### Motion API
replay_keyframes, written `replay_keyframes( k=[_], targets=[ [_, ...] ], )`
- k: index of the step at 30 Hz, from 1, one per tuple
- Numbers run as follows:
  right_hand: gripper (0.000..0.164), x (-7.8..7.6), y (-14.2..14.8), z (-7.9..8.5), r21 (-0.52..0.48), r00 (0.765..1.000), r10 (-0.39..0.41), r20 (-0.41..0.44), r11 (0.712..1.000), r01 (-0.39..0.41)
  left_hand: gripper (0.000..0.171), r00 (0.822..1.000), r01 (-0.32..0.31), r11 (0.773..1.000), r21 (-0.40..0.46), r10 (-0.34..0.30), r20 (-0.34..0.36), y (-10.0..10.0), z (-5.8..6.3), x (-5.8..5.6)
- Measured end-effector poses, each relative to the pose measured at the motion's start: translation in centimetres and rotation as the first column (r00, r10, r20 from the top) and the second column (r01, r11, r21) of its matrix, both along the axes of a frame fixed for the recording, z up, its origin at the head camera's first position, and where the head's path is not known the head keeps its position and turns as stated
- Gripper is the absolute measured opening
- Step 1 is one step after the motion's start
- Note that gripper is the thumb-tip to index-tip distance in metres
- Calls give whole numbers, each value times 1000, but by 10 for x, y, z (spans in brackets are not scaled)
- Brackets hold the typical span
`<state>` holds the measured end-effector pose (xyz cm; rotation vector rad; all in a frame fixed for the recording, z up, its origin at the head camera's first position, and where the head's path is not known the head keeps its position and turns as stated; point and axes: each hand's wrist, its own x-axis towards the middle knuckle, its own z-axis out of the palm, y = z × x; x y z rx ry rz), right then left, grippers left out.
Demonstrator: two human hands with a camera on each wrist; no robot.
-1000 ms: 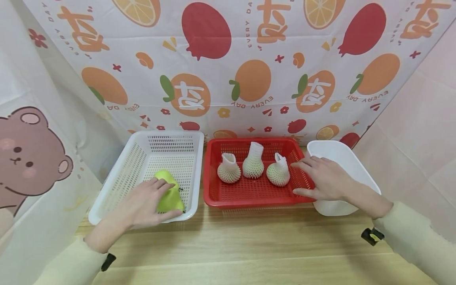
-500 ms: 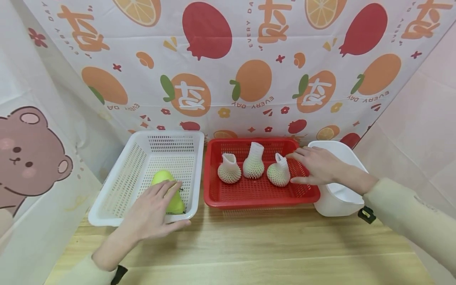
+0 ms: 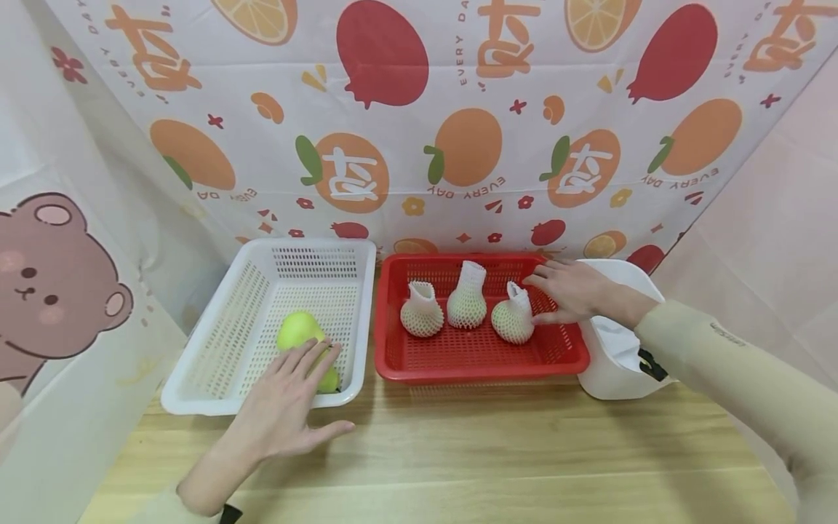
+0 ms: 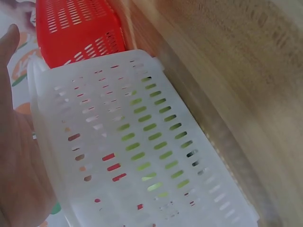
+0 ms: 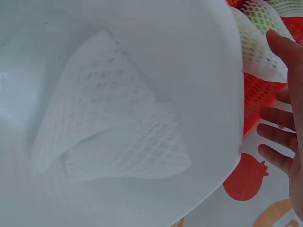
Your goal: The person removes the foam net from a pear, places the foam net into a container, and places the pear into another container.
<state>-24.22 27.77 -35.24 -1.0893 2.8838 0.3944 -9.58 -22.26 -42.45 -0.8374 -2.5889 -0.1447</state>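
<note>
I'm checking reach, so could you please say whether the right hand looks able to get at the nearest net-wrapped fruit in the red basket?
Probably yes: the right hand is over the red basket, beside that net-wrapped fruit, with nothing visible between them.

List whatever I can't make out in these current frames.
Head: full outline of the green fruit, partly under the left hand.
Head: part of the white bin, behind the right hand and sleeve.
Left wrist: green fruit again, showing only through slots in the white basket.
Right wrist: netted fruit, cut off by the top and right edges.
</note>
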Motion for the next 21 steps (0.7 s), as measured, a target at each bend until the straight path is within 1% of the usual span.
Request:
replay_keyframes(
  k=[5,11,16,21],
  targets=[
    [78,-10,-3,-7,52,999,-17,28,998,16,107,1000,3,1000,4,-3,9,1,-2,1],
    [83,-17,-10,-16,148,998,-27,57,989,18,107,1000,-2,1000,5,2,7,0,-4,1],
    [88,-19,-14,-21,204,995,-51,82,978,33,107,1000,-5,1000,5,5,5,1,-5,1],
    [89,-18,-18,-23,219,992,-63,112,975,38,107,1000,-10,1000,7,10,12,0,-6,1]
  ],
)
